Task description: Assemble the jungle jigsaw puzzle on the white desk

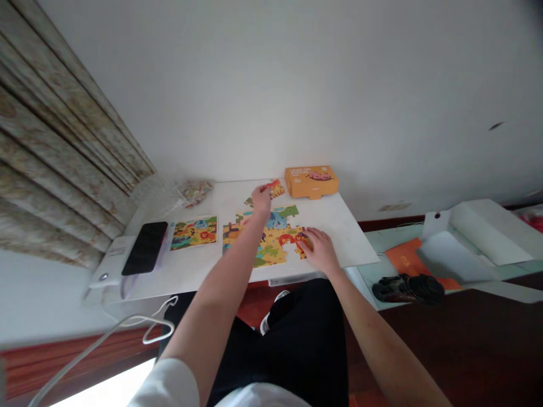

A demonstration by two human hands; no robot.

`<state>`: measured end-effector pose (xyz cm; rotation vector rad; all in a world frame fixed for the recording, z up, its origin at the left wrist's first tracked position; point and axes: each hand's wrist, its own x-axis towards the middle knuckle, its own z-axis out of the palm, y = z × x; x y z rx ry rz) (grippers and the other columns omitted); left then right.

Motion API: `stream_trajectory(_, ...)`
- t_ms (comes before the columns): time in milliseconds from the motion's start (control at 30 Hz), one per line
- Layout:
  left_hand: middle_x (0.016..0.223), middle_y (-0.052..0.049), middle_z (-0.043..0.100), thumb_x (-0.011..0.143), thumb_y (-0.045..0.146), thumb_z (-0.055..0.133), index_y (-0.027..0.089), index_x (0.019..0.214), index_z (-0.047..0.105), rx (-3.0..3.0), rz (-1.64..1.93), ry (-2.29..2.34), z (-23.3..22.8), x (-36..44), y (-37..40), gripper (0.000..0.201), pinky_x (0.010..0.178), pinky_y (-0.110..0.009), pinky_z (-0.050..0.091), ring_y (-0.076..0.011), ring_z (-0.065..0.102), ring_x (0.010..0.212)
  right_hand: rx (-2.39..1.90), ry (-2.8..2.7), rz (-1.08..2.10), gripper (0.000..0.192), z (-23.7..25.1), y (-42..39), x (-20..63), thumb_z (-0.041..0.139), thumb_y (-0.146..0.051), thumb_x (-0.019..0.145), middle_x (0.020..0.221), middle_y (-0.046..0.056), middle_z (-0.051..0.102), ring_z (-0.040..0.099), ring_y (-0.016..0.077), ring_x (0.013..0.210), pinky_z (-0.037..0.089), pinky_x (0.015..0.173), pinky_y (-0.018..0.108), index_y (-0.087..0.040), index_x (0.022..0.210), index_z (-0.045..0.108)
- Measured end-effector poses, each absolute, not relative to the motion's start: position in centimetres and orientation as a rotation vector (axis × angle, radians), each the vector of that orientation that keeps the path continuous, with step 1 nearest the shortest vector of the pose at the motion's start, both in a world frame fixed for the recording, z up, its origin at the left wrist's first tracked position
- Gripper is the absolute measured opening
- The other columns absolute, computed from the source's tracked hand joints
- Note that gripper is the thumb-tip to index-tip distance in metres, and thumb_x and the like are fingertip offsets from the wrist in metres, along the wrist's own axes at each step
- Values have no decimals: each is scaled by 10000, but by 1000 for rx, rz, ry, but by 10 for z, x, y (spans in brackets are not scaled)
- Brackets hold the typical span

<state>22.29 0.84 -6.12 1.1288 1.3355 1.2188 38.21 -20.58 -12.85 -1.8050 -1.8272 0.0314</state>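
Note:
A colourful, partly joined animal jigsaw (271, 237) lies on the white table (352, 237). My left hand (260, 199) reaches to the far side of the jigsaw and pinches a red and yellow puzzle piece (274, 186). Flat on the jigsaw's right edge lies my right hand (319, 246), its fingers pressing on the pieces there. A small reference picture card (194, 232) sits to the left of the jigsaw.
An orange puzzle box (311, 181) stands at the table's far right. A black phone (145, 247) rests on a white device with a cable at the left. A plastic bag (195, 191) lies at the back. Curtains hang left; a low side table holds dark and orange items.

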Motion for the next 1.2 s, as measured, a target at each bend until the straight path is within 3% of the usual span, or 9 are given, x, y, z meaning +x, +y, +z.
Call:
stream_trajectory(167, 829, -33, 718, 848, 225, 650, 176, 954, 714, 1127, 1104, 1157, -92, 237, -97, 133, 672, -227, 513, -128, 649, 709, -1708, -1708, 70, 399, -132, -208, 389, 493, -450, 1034, 1257, 159, 732, 677, 326, 1179, 527, 1069, 534, -202, 1293, 668)
stream_trajectory(300, 731, 3, 687, 803, 188, 671, 189, 877, 703, 1080, 996, 1228, -109, 214, -137, 80, 622, -228, 487, -120, 626, 631, -1712, -1656, 67, 441, -132, -210, 392, 462, -468, 1041, 1256, 183, 720, 669, 336, 1200, 536, 1068, 546, -189, 1332, 640)
stream_trajectory(467, 724, -2, 709, 776, 160, 698, 186, 844, 717, 1136, 882, 1331, -111, 188, -150, 75, 631, -245, 495, -139, 655, 648, -1621, -1762, 110, 486, -117, -218, 384, 496, -456, 1036, 1365, 171, 675, 621, 326, 1303, 507, 1130, 549, -203, 1443, 573)
stream_trajectory(667, 755, -34, 759, 756, 128, 724, 193, 834, 758, 1240, 808, 1378, -105, 175, -162, 106, 698, -276, 537, -173, 715, 718, -1421, -2095, 183, 546, -95, -236, 358, 658, -390, 973, 1548, 108, 565, 550, 303, 1416, 489, 1188, 513, -251, 1494, 570)
stream_trajectory(867, 755, -38, 769, 739, 126, 727, 202, 804, 782, 1267, 791, 1352, -109, 178, -166, 114, 719, -282, 550, -186, 732, 755, -1474, -2134, 222, 391, -95, -240, 356, 662, -312, 973, 1477, 90, 634, 619, 305, 1349, 529, 1154, 528, -279, 1361, 696)
stream_trajectory(1200, 687, -20, 745, 713, 119, 745, 204, 758, 790, 1260, 738, 1310, -102, 175, -165, 106, 695, -285, 533, -180, 708, 700, -1430, -2167, 250, 370, -92, -237, 360, 680, -298, 970, 1471, 78, 639, 612, 291, 1362, 525, 1167, 501, -291, 1339, 709)
